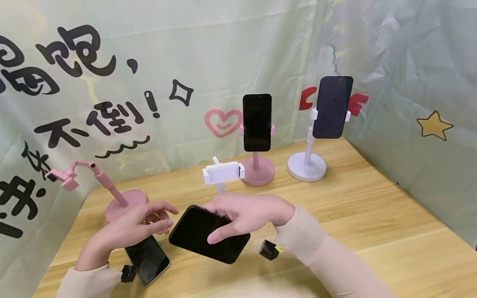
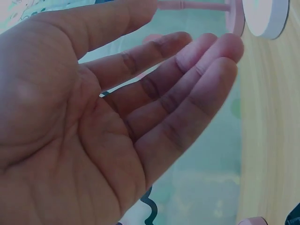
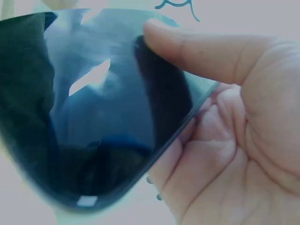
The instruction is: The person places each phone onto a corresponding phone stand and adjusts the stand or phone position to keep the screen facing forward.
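Observation:
My right hand [image 1: 250, 214] grips a black smartphone [image 1: 194, 234] by its edge, thumb across the dark screen. In the right wrist view, reflections show on the smartphone's screen [image 3: 108, 117]. My left hand [image 1: 134, 227] holds nothing, its fingers relaxed and slightly bent. The left wrist view shows its bare palm [image 2: 93, 136]. Below that hand a second smartphone [image 1: 149, 259] lies on the table, its upper end hidden by the hand. Just behind stands a pink phone stand [image 1: 117, 192] with its holder bent to the left. A white phone stand [image 1: 223, 172] with an unoccupied clamp is behind the held smartphone.
At the back, a pink stand [image 1: 257, 172] bears an upright smartphone [image 1: 257, 122]. To its right, a white stand [image 1: 307, 166] holds another, slightly tilted smartphone [image 1: 333, 107]. The wooden table [image 1: 367, 232] meets a printed cloth backdrop [image 1: 172, 46] behind and at the sides.

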Demonstrator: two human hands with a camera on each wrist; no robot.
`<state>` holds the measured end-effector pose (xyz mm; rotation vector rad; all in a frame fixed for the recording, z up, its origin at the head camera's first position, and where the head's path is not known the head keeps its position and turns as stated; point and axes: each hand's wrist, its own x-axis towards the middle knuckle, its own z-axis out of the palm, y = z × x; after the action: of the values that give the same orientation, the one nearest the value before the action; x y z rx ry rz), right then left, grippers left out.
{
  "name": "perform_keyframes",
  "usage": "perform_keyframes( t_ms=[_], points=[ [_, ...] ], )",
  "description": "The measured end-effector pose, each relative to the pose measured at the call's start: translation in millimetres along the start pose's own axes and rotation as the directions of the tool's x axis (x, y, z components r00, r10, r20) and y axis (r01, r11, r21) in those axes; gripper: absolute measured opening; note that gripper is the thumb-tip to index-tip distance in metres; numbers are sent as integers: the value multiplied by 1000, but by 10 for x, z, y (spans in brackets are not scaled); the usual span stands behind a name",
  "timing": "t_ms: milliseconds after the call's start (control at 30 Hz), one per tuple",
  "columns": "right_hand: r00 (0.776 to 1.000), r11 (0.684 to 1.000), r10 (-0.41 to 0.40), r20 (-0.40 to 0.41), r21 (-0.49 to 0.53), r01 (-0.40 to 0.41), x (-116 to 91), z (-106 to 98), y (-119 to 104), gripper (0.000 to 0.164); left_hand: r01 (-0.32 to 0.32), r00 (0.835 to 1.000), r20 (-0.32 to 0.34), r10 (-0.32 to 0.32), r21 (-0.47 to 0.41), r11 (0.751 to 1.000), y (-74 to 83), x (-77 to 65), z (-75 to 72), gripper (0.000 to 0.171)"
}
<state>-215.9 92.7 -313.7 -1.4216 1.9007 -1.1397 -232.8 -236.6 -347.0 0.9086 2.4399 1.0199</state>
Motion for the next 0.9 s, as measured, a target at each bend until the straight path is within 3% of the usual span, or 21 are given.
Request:
perform_keyframes(
  t_ms=[167,300,433,567,733,900],
  points=[
    [990,985,-18,-143,166,42,-154,-104,-127,29,-27,999,-23,27,-20,999,54,33,4,28],
    [953,974,-89,-290,177,144,-265,-184,-203,31,-59,998,-40,59,-9,998,98,53,25,27],
    [899,968,-155,-410,118,221,-304,-222,-218,35,-72,995,-63,72,0,997,158,72,62,25],
    [849,975,-152,-507,63,212,-309,-232,-252,37,-72,994,-82,71,-11,997,199,89,101,24],
    [795,962,-157,-587,91,258,-312,-251,-254,35,-64,993,-103,62,-18,998,251,116,147,24],
    [706,939,-174,-686,100,329,-336,-261,-226,48,-109,979,-168,114,40,993,343,157,216,26]
  ],
)
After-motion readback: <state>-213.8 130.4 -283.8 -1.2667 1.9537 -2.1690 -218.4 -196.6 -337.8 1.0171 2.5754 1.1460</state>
